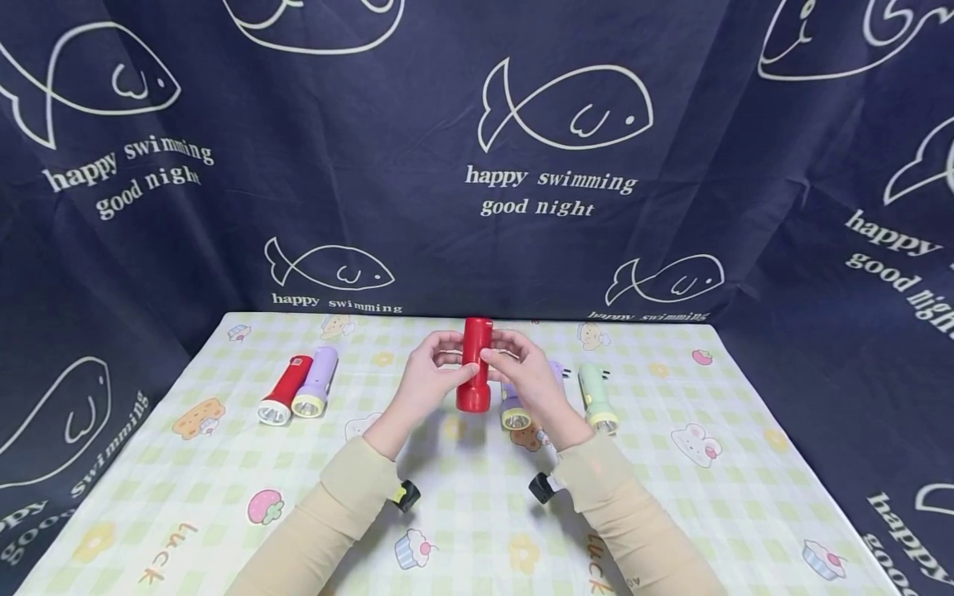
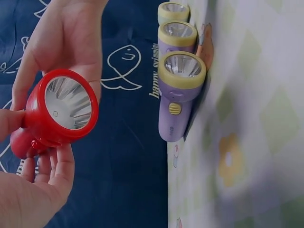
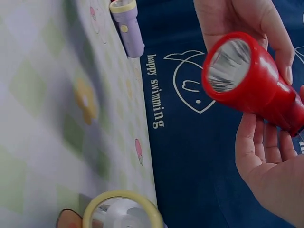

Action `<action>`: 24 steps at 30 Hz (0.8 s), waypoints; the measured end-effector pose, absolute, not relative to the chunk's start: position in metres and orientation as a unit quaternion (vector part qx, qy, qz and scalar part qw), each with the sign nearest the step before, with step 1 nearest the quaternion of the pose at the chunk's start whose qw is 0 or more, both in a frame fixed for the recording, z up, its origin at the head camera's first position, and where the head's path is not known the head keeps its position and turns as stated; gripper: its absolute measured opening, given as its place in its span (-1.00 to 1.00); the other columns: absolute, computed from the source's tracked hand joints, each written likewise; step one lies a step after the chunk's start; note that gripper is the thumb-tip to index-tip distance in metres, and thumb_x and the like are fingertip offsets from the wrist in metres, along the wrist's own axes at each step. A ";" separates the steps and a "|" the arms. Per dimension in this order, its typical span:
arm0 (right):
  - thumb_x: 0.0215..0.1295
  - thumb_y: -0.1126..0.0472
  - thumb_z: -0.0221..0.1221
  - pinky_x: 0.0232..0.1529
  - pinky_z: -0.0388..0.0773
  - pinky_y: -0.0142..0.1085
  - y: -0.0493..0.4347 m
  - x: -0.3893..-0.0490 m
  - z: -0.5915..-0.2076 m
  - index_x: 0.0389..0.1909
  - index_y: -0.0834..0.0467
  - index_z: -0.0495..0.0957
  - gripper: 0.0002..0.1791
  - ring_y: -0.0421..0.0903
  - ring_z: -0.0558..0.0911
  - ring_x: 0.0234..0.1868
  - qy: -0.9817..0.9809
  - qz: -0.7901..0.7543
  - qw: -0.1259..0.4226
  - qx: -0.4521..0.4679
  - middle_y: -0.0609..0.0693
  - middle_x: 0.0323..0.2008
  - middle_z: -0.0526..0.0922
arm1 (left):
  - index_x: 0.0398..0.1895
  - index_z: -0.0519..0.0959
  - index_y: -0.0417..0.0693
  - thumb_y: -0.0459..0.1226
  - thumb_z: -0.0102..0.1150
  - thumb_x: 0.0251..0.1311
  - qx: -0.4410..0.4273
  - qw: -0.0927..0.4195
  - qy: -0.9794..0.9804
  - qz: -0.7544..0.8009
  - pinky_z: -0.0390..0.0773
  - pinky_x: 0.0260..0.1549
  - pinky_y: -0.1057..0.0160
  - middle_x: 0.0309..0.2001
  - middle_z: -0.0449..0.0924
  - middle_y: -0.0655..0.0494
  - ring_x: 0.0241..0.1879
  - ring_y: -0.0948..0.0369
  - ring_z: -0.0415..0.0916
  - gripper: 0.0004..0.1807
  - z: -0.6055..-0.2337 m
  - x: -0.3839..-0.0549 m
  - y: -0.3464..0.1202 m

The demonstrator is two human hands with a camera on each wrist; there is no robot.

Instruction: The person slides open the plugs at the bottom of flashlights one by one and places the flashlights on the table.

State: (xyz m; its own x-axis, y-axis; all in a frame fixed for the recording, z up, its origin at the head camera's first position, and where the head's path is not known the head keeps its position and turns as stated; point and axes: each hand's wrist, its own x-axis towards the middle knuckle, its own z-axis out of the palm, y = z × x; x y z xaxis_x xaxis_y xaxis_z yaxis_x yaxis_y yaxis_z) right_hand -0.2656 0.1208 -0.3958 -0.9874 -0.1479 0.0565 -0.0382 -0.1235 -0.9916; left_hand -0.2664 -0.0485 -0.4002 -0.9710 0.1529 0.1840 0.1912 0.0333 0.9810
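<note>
In the head view a red flashlight is held up over the middle of the table, its lens end pointing down. My left hand grips it from the left, with the thumb across its body. From the other side my right hand holds it too, thumb on the front. The clear lens and reflector of the red flashlight face the left wrist camera. Below and behind the right hand lie purple flashlights with yellow rims, partly hidden by that hand.
Another red flashlight and a purple flashlight lie side by side at the table's left. A green flashlight lies right of the hands. The tablecloth is checked; a dark blue curtain stands behind.
</note>
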 end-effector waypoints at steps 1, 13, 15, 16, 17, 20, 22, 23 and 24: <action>0.22 0.23 0.21 -0.05 0.60 -0.18 0.121 -0.265 -0.396 0.12 0.25 0.38 -0.55 -0.09 0.58 -0.11 0.664 -0.743 0.042 -0.073 0.09 -0.03 0.49 | 0.05 0.44 -0.18 -0.40 0.34 0.00 -0.114 0.015 -0.718 -0.686 0.63 -0.21 0.26 -0.03 0.54 -0.06 -0.14 0.09 0.56 -0.51 -0.400 -0.267 -0.049; 0.17 0.29 0.24 -0.12 0.63 -0.22 0.117 -0.258 -0.408 0.18 0.20 0.36 -0.47 -0.15 0.63 -0.15 0.698 -0.707 0.057 -0.098 0.14 0.02 0.50 | 0.04 0.44 -0.25 -0.41 0.31 0.03 -0.014 -0.012 -0.695 -0.718 0.66 -0.26 0.25 -0.09 0.53 -0.13 -0.18 0.11 0.59 -0.54 -0.397 -0.277 -0.050; 0.16 0.27 0.26 -0.14 0.63 -0.29 0.116 -0.256 -0.410 0.17 0.18 0.37 -0.46 -0.13 0.63 -0.14 0.709 -0.696 0.054 -0.101 0.14 0.02 0.51 | 0.04 0.43 -0.27 -0.42 0.30 0.04 -0.002 -0.018 -0.688 -0.725 0.67 -0.30 0.25 -0.10 0.52 -0.15 -0.20 0.11 0.57 -0.55 -0.396 -0.278 -0.050; 0.15 0.26 0.27 -0.14 0.62 -0.31 0.116 -0.255 -0.411 0.17 0.16 0.38 -0.46 -0.13 0.62 -0.14 0.715 -0.690 0.053 -0.100 0.13 0.02 0.51 | 0.04 0.43 -0.28 -0.42 0.30 0.04 0.004 -0.022 -0.685 -0.728 0.67 -0.31 0.25 -0.10 0.52 -0.15 -0.21 0.12 0.57 -0.55 -0.396 -0.279 -0.051; 0.14 0.26 0.28 -0.13 0.61 -0.31 0.115 -0.254 -0.411 0.17 0.14 0.38 -0.45 -0.11 0.62 -0.13 0.720 -0.684 0.050 -0.101 0.14 0.03 0.52 | 0.04 0.43 -0.28 -0.42 0.29 0.04 0.009 -0.024 -0.682 -0.731 0.67 -0.31 0.26 -0.10 0.51 -0.16 -0.22 0.12 0.57 -0.55 -0.396 -0.279 -0.051; 0.13 0.25 0.30 -0.13 0.60 -0.30 0.113 -0.252 -0.413 0.16 0.10 0.40 -0.45 -0.09 0.62 -0.12 0.730 -0.675 0.047 -0.095 0.13 0.02 0.53 | 0.04 0.43 -0.29 -0.42 0.29 0.04 0.021 -0.033 -0.674 -0.738 0.67 -0.33 0.27 -0.11 0.50 -0.15 -0.26 0.15 0.55 -0.55 -0.396 -0.281 -0.052; 0.12 0.25 0.31 -0.13 0.61 -0.29 0.112 -0.251 -0.414 0.17 0.09 0.40 -0.44 -0.08 0.63 -0.12 0.732 -0.674 0.045 -0.089 0.14 0.01 0.54 | 0.04 0.42 -0.30 -0.43 0.28 0.04 0.026 -0.039 -0.669 -0.742 0.66 -0.33 0.28 -0.12 0.50 -0.14 -0.28 0.17 0.55 -0.55 -0.397 -0.283 -0.052; 0.11 0.26 0.31 -0.14 0.61 -0.29 0.111 -0.250 -0.414 0.16 0.10 0.40 -0.44 -0.08 0.63 -0.13 0.731 -0.675 0.044 -0.087 0.15 0.01 0.54 | 0.04 0.42 -0.31 -0.43 0.28 0.04 0.026 -0.041 -0.667 -0.743 0.66 -0.34 0.28 -0.12 0.49 -0.14 -0.29 0.18 0.55 -0.55 -0.398 -0.283 -0.052; 0.11 0.26 0.31 -0.15 0.62 -0.29 0.111 -0.250 -0.415 0.16 0.11 0.41 -0.44 -0.08 0.64 -0.14 0.731 -0.676 0.042 -0.085 0.17 0.00 0.55 | 0.04 0.42 -0.31 -0.43 0.28 0.05 0.027 -0.043 -0.667 -0.744 0.66 -0.34 0.29 -0.12 0.49 -0.14 -0.30 0.19 0.55 -0.54 -0.398 -0.284 -0.052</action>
State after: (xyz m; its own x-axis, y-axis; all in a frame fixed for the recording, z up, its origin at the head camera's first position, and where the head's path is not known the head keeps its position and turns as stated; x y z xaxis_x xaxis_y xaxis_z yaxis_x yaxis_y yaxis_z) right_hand -0.2495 0.1107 -0.4147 -0.9822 -0.1799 0.0537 -0.0675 0.0715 -0.9951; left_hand -0.2840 -0.0525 -0.3984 -0.9949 0.0283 -0.0968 -0.0992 -0.1070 0.9893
